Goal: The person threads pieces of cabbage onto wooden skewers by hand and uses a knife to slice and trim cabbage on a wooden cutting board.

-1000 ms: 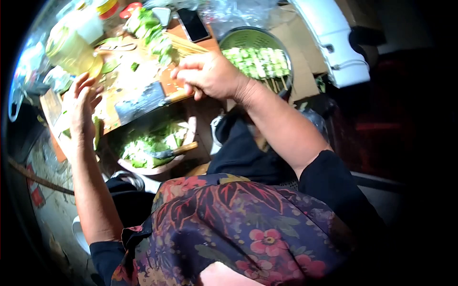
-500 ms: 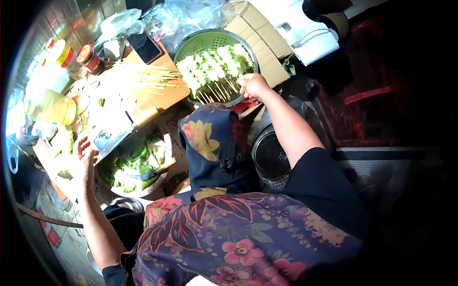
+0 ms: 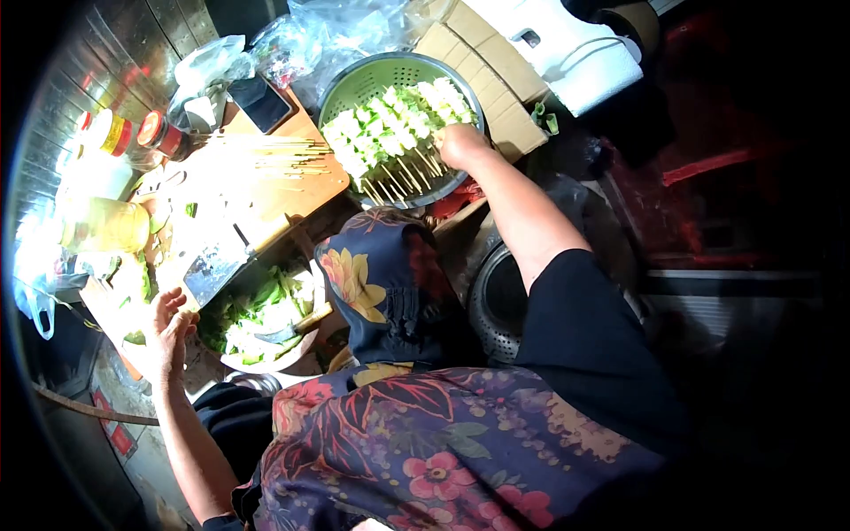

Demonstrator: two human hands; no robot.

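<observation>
Over the right side of a green colander, my right hand is closed at the stick end of a vegetable skewer; its fingers are partly hidden. Several skewers of pale green leaf pieces lie side by side in the colander, bare sticks towards me. My left hand hovers empty with loosely curved fingers, left of a bowl of cut greens. A knife with a wooden handle rests in that bowl. Above it, a cleaver lies at the board's edge.
Bare bamboo sticks and a phone lie on the orange cutting board. Red-lidded jars stand at the left. Cardboard and a white foam box border the colander. A dark perforated pot sits beside my knee.
My right hand has moved slightly left and in over the skewers, its back now turned more upward. The left hand stays raised, its fingers slightly more curled. The camera view has shifted a little.
</observation>
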